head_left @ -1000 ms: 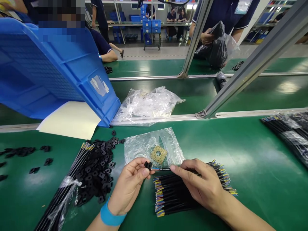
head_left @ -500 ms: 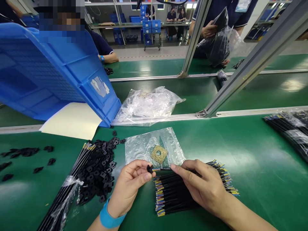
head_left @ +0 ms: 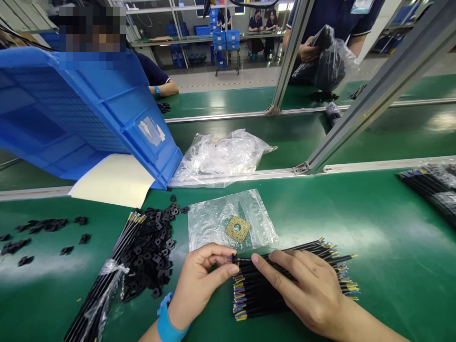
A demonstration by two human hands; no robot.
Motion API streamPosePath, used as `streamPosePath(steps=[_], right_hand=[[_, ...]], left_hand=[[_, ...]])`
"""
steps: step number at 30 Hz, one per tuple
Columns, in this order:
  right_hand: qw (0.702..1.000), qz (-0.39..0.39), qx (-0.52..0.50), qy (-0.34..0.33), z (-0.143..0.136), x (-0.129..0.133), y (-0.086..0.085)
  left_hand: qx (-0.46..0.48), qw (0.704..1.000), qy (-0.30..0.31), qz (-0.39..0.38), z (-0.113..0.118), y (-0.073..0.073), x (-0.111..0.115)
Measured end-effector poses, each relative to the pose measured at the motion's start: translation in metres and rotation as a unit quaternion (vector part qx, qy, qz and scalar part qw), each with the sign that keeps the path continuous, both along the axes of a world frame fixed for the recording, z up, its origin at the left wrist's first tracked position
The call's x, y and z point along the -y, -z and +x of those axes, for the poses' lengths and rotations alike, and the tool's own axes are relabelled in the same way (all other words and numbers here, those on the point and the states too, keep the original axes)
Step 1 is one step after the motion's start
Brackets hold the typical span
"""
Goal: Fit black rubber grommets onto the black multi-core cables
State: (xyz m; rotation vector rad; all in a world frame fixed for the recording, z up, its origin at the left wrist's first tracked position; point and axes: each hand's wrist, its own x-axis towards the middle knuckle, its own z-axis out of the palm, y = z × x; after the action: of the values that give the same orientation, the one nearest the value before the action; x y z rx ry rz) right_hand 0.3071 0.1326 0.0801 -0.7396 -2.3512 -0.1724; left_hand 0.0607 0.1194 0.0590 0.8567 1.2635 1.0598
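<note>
My left hand (head_left: pixel 204 278) pinches a small black clip (head_left: pixel 234 259), which now sits around the wire end of a black cable. My right hand (head_left: pixel 309 285) has its fingers on that same cable (head_left: pixel 245 260), just right of the clip, and rests over a row of black cables (head_left: pixel 260 294) with yellow and blue wire ends. Beyond the hands lies a clear zip bag (head_left: pixel 210 223) with a tan square sponge (head_left: pixel 237 229) on it. Left of my left hand is a pile of black clips (head_left: pixel 149 261), beside a tied bundle of cables (head_left: pixel 103 280).
A large blue crate (head_left: pixel 138 114) leans at the left, with cream paper (head_left: pixel 114 183) under it. Crumpled plastic (head_left: pixel 224 154) lies by the metal rail. Slanted metal posts (head_left: pixel 356 90) rise at the right. More cables (head_left: pixel 431 190) lie far right. Across the bench, a person holds a bag (head_left: pixel 327 61).
The clip has moved onto the cable's wire end, whose tips now show on its left. The cable's far end now shows at the right. The person's bag across the bench has dropped lower.
</note>
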Motion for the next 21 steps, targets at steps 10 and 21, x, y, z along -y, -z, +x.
streamPosePath(steps=[10,21], right_hand=[[0.998,-0.012,-0.048,-0.047,-0.004,0.002,0.001],[0.985,-0.128,-0.104,-0.048,-0.016,0.004,0.007]], left_hand=[[-0.091,0.983,0.029,0.157,0.007,0.001,0.009],[-0.176,0.937,0.062,0.297,0.009,-0.005,0.010]])
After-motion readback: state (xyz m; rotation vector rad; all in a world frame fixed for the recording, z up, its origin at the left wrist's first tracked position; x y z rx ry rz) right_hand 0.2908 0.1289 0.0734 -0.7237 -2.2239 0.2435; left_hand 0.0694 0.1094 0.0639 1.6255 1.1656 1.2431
